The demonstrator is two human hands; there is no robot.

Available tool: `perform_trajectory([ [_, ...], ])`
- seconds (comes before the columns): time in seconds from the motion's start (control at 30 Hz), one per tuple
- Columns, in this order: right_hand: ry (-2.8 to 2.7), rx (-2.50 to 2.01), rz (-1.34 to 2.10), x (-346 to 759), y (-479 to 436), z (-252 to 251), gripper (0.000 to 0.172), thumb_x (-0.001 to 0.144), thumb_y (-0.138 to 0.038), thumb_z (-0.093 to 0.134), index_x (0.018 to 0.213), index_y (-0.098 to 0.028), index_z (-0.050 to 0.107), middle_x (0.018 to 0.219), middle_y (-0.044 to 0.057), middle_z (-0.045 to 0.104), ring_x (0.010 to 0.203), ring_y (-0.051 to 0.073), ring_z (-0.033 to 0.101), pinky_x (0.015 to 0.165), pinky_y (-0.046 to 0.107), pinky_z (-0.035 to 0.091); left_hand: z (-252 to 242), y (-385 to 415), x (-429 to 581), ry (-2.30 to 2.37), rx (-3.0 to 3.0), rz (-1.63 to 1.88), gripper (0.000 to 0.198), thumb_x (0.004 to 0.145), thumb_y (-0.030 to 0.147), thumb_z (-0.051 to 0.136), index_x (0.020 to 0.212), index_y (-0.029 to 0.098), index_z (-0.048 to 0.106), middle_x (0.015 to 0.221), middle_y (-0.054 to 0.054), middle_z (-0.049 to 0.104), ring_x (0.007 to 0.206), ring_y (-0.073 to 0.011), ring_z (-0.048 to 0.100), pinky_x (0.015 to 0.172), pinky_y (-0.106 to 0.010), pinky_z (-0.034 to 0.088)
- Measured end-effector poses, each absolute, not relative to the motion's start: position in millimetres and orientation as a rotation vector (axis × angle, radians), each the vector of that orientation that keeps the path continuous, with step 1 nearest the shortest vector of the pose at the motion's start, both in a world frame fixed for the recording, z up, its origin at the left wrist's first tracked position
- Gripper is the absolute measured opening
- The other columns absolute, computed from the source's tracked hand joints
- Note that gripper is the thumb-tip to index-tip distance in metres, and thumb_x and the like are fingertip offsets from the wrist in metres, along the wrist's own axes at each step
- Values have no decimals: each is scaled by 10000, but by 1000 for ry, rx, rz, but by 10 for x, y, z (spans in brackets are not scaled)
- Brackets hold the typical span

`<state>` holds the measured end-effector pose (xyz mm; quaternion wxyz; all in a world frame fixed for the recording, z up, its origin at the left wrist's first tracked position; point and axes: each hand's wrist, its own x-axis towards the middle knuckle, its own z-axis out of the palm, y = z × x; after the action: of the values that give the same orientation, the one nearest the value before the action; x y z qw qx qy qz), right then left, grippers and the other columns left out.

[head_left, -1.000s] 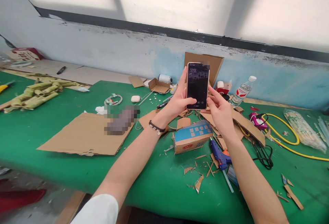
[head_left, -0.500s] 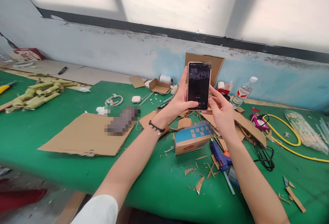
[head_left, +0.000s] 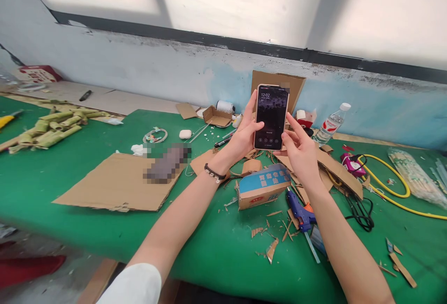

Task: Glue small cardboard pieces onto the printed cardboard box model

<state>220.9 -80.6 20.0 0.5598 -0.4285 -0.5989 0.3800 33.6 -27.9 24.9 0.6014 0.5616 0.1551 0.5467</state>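
Note:
A smartphone [head_left: 272,115] is held upright above the table, its dark screen lit and showing 12:02 with a row of small icons near the bottom. My left hand [head_left: 246,132] grips its left edge, the thumb at the side of the screen and the other fingers behind. My right hand [head_left: 299,144] supports the lower right edge with its fingertips. Below the phone lies a cardboard box piece with a blue printed top [head_left: 264,177]. A blue hot glue gun [head_left: 299,212] rests beside it, under my right forearm.
The green table [head_left: 209,248] carries a flat cardboard sheet [head_left: 104,183], scattered scraps [head_left: 272,250], a water bottle [head_left: 331,124], a yellow cable [head_left: 394,173], a purple plug block [head_left: 352,164], a bag of sticks [head_left: 415,178], and cut green stalks [head_left: 52,127]. A cardboard panel [head_left: 296,91] leans on the wall.
My left thumb has lifted from the icons at the screen's bottom and moved up to the left edge. The phone has shifted slightly right.

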Motion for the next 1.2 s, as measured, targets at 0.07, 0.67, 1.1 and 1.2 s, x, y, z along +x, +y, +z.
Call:
perform_trajectory([
  [0.07, -1418, -1007, 910, 2205, -809, 205, 872, 1028, -595, 776, 1816, -352, 492, 1443, 81, 825, 1191, 341, 834, 861, 482, 798, 240, -270, 340, 362, 1312, 1275, 1166, 993, 486, 809, 1872, 514, 43, 1796, -42, 579, 1576, -403, 652, 1284, -641, 580],
  [0.67, -1494, -1047, 783, 2203, -783, 132, 955, 980, -522, 868, 1823, -360, 449, 1363, 83, 829, 1121, 323, 837, 956, 499, 745, 252, -331, 387, 381, 1276, 1278, 1162, 1007, 442, 781, 1869, 522, 6, 1829, -23, 541, 1555, -376, 673, 1273, -609, 597],
  [1.1, -1400, -1053, 883, 2272, -858, 94, 809, 1065, -609, 738, 1805, -383, 500, 1423, 91, 807, 1185, 330, 824, 816, 433, 800, 197, -313, 475, 429, 1244, 1309, 1014, 1042, 447, 705, 1882, 464, 138, 1863, -3, 496, 1529, -368, 682, 1256, -586, 622],
  [1.2, -1419, -1056, 862, 2298, -832, 68, 786, 1079, -610, 721, 1802, -388, 508, 1423, 96, 812, 1158, 324, 827, 824, 439, 797, 196, -315, 473, 445, 1232, 1322, 1016, 1008, 363, 700, 1873, 475, 177, 1821, 2, 553, 1492, -355, 708, 1249, -592, 625],
])
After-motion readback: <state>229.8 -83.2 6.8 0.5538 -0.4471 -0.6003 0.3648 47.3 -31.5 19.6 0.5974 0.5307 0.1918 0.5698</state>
